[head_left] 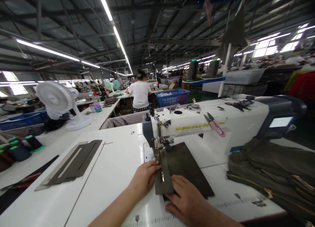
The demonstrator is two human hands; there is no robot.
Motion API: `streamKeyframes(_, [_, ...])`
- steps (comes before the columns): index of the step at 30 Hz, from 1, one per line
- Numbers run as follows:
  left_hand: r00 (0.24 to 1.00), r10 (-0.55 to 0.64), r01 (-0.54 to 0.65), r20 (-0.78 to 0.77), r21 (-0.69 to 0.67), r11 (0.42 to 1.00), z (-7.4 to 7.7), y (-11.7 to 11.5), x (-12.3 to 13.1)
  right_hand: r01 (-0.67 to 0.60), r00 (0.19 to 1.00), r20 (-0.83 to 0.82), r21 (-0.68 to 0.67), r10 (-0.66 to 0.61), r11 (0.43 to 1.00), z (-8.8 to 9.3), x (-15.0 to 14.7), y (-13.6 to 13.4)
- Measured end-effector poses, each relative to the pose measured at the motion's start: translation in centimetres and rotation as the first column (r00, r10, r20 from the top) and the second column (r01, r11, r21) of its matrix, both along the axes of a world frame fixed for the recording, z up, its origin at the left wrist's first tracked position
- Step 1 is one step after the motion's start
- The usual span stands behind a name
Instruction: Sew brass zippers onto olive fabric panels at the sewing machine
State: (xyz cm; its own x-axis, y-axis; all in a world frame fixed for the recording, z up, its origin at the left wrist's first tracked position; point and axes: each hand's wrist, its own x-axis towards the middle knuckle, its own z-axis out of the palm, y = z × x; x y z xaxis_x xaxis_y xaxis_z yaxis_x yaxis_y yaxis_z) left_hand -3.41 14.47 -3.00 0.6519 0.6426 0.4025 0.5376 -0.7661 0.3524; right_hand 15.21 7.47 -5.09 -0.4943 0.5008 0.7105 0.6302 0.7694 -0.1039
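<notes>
An olive-green fabric panel (188, 168) lies under the needle area of a white sewing machine (197, 122). Along its left side runs a narrow fabric strip with a zipper (162, 177), whose gold-coloured metal pull hangs toward me. My left hand (144, 177) presses its closed fingers on the strip's left edge, just in front of the presser foot; its thumb is mostly hidden. At the strip's near right edge, my right hand (185, 197) has its fingers bent over the fabric, with the thumb low beside them.
Cut fabric pieces (78, 161) lie stacked at left, near thread cones (21, 149). Pink-handled thread snips (215, 125) rest on the machine. Olive fabric with zippers (270, 174) is heaped at right. A white fan (61, 102), a blue basket (172, 97) and a seated person (140, 92) are beyond.
</notes>
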Motion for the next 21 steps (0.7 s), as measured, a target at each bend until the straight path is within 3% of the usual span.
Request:
streamKeyframes(3, [0.995, 0.031, -0.024, 0.096, -0.074, 0.997, -0.1, -0.8, -0.1, 0.009, 0.997, 0.072, 0.187, -0.023, 0.982, -0.3, -0.7, -0.7])
streamKeyframes(8, [0.992, 0.093, -0.086, 0.09, -0.077, 0.993, -0.1, -1.4, 0.4, 0.083, 0.991, 0.081, 0.269, -0.109, 0.96, -0.3, -1.1, -0.6])
streamKeyframes(15, [0.993, 0.102, -0.091, -0.066, 0.154, 0.984, -0.5, -2.5, 1.4, 0.006, 0.997, 0.073, 0.143, -0.016, 0.99, -1.7, 0.0, -0.5])
streamKeyframes(21, [0.987, 0.132, -0.113, -0.093, 0.189, 0.975, -0.7, -2.6, 1.9, 0.002, 1.0, -0.001, 0.054, -0.002, 0.999, -2.0, -0.2, -0.5])
